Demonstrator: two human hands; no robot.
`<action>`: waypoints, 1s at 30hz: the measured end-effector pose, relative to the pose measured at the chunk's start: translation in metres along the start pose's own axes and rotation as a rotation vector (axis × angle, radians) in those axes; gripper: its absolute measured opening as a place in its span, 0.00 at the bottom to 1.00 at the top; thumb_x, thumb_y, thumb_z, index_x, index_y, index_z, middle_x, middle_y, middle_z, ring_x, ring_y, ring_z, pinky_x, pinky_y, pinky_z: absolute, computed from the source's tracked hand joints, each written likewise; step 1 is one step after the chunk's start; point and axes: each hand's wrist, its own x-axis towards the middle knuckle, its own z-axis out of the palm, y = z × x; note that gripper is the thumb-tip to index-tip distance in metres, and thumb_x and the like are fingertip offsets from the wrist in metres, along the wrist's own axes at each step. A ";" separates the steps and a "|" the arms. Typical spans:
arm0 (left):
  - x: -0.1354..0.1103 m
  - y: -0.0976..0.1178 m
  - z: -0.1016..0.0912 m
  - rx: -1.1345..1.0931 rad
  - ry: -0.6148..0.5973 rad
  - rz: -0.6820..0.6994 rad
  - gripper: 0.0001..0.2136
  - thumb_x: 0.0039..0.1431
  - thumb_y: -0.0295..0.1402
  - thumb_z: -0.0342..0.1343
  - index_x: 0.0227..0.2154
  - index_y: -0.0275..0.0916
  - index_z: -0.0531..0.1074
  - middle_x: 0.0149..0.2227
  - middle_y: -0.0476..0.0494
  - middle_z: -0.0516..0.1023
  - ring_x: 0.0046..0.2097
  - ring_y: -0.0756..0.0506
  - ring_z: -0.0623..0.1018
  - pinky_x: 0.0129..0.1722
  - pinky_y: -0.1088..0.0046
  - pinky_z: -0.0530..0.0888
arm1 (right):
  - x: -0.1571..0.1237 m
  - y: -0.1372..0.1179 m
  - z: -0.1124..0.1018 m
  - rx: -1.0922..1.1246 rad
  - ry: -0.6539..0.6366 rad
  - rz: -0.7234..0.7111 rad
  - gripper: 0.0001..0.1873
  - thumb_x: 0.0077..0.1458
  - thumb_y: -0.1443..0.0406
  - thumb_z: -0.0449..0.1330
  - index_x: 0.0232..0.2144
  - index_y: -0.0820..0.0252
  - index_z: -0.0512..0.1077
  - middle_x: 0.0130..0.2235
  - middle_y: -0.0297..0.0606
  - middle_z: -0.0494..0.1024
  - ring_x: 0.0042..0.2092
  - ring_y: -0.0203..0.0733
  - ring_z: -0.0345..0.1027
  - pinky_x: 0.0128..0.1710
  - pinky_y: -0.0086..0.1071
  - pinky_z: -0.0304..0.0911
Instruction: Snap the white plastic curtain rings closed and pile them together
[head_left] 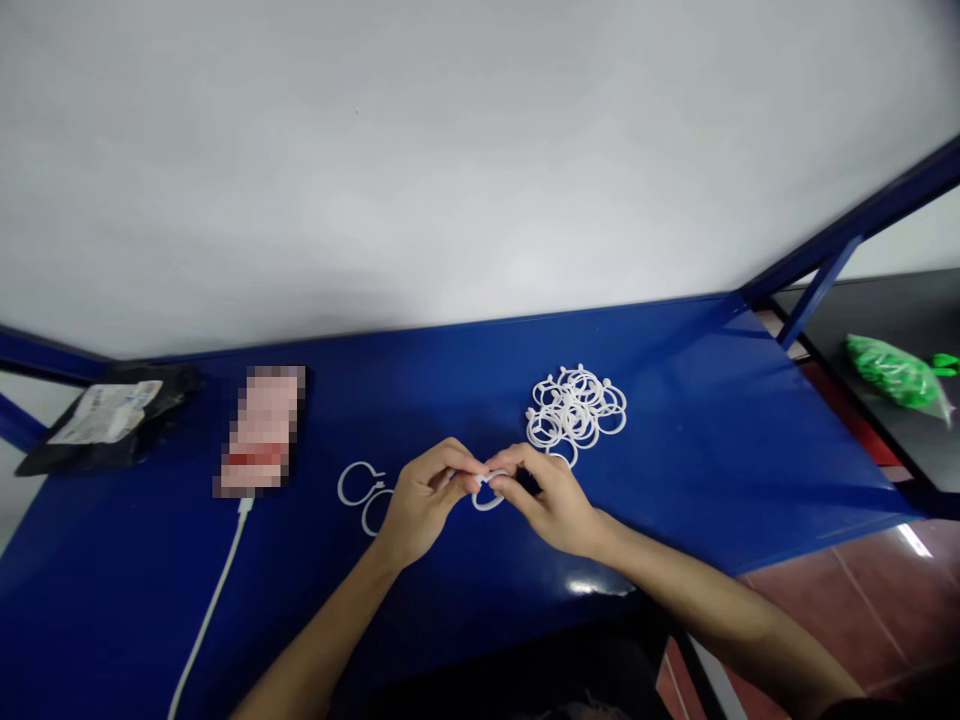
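Both hands meet over the middle of the blue table, pinching one white plastic ring [487, 503] between them. My left hand [429, 497] grips the ring's upper left side with thumb and fingertips. On the other side, my right hand [547, 500] is closed on its upper right part. The ring's loop hangs below the fingertips, and the fingers partly cover its top. Left of my left hand lie two open white rings [358, 483], one partly hidden by the hand. A pile of similar white rings [574, 405] lies just beyond my right hand.
A phone [262, 425], blurred out, lies at the left with a white cable [212, 610] running to the near edge. Behind it is a black package [165, 395] with a white label. A bag of green pieces [892, 375] rests on a dark surface at the right.
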 end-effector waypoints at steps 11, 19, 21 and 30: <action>-0.002 0.000 0.004 0.326 -0.033 0.123 0.05 0.62 0.34 0.60 0.31 0.43 0.78 0.30 0.49 0.75 0.31 0.50 0.76 0.34 0.72 0.75 | -0.008 0.006 -0.004 -0.120 -0.107 -0.177 0.08 0.68 0.66 0.53 0.40 0.61 0.72 0.36 0.39 0.79 0.36 0.35 0.74 0.36 0.30 0.72; -0.041 0.016 -0.031 1.099 0.079 0.227 0.12 0.65 0.38 0.56 0.49 0.42 0.74 0.43 0.42 0.77 0.45 0.41 0.74 0.49 0.59 0.71 | -0.035 0.011 -0.056 -0.498 0.098 -0.095 0.11 0.66 0.67 0.55 0.47 0.58 0.74 0.43 0.43 0.75 0.44 0.41 0.74 0.43 0.37 0.73; -0.058 0.014 -0.042 1.252 0.143 0.202 0.16 0.64 0.42 0.56 0.50 0.41 0.74 0.43 0.39 0.76 0.44 0.38 0.74 0.47 0.56 0.71 | -0.044 0.017 -0.068 -0.570 0.185 -0.043 0.11 0.65 0.66 0.56 0.47 0.57 0.74 0.41 0.41 0.76 0.40 0.40 0.73 0.39 0.36 0.72; -0.092 -0.010 -0.050 1.321 0.117 0.207 0.10 0.66 0.36 0.54 0.44 0.40 0.76 0.41 0.39 0.77 0.41 0.40 0.74 0.42 0.60 0.71 | -0.048 0.033 -0.060 -0.689 0.268 0.048 0.06 0.65 0.63 0.57 0.39 0.59 0.73 0.38 0.40 0.77 0.32 0.37 0.71 0.32 0.31 0.69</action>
